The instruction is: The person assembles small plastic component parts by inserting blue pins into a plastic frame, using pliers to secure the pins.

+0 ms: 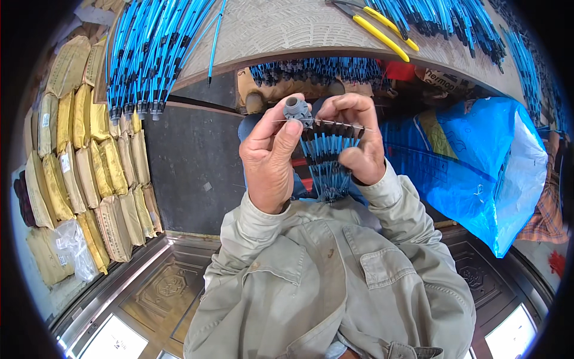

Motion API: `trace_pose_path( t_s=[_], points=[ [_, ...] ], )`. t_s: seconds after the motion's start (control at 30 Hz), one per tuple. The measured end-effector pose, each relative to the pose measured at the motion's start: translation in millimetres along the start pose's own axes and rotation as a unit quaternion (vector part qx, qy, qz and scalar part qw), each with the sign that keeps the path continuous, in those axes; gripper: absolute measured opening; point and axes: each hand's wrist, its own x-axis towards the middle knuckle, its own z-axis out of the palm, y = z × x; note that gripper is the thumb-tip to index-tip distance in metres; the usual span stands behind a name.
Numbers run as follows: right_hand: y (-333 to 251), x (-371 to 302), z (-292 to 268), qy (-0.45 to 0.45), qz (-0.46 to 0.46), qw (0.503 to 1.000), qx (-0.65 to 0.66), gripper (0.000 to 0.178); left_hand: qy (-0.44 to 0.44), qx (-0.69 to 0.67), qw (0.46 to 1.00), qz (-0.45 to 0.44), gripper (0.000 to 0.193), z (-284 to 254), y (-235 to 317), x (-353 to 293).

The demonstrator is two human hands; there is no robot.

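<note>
Between the thumb and fingers of my left hand (pixel 270 157) is a grey plastic hub (pixel 297 110) with a round hole in its top and notches around its side. A thin wire (pixel 277 121) runs past the hub toward my right hand (pixel 363 133), whose fingers are curled and closed on it. Strung along that wire by their black ends hang several blue rods (pixel 330 157) that look like umbrella ribs. They fan down toward my lap, close below both hands. My right fingertips are partly hidden behind the rods.
Ahead lies a wooden table (pixel 263 37) with bundles of blue rods (pixel 152 54) and yellow-handled pliers (pixel 385 33). Wrapped packages (pixel 89 137) are stacked at left. A large blue plastic bag (pixel 460 161) stands at right. More rods (pixel 317 69) lie under the table edge.
</note>
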Motion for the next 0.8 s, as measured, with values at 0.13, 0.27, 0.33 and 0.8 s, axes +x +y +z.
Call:
trace_pose_path(
  t_s=[0.13,0.27,0.33,0.8],
  points=[
    [-2,2,1,0.061,-0.058,0.995,0.053,0.03,0.002,0.014,1.0,0.008,0.036,0,1,-1],
    [3,-1,-8,0.099,-0.109,0.989,-0.025,0.019,0.002,0.027,1.0,0.014,0.036,2,3,-1],
    [4,-1,-8,0.11,-0.122,0.985,-0.059,0.015,0.002,0.032,0.999,0.017,0.036,4,3,-2],
    [-9,2,19,0.189,-0.175,0.965,-0.058,0.013,-0.002,0.037,0.999,0.016,0.037,9,7,-6]
  ],
)
